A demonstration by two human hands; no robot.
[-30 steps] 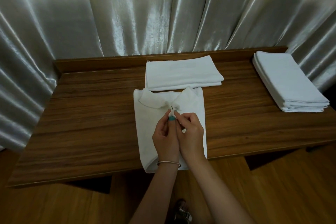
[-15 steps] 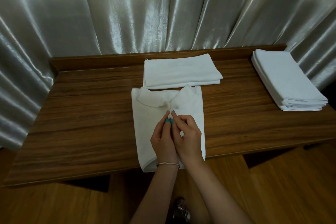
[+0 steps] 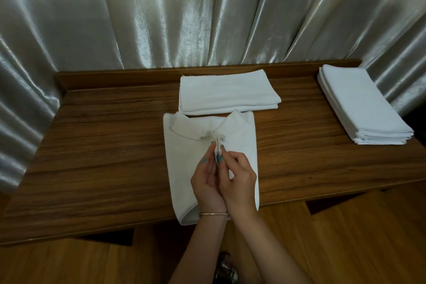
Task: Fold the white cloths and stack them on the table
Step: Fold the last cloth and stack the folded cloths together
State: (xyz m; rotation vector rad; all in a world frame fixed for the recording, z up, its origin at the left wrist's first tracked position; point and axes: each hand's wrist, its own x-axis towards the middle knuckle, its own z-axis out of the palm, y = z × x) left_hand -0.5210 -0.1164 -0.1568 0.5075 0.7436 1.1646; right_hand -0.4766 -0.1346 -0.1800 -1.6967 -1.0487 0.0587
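A white cloth (image 3: 186, 163) folded into a shirt shape lies at the middle of the wooden table (image 3: 103, 157), its near end hanging over the front edge. Two collar flaps meet at its centre. My left hand (image 3: 207, 184) and my right hand (image 3: 237, 182) sit side by side on it, both pinching a small raised fold of the cloth just below the collar. A folded white cloth (image 3: 228, 94) lies flat behind it, by the table's back rail.
A stack of folded white cloths (image 3: 362, 106) sits at the table's right end. Shiny silver curtains (image 3: 161, 14) hang close behind and around the table. Wooden floor (image 3: 345, 237) shows below the front edge.
Both hands have stayed on the central fold, with the left fingers spreading slightly apart from the right. The cloth's shape is the same.
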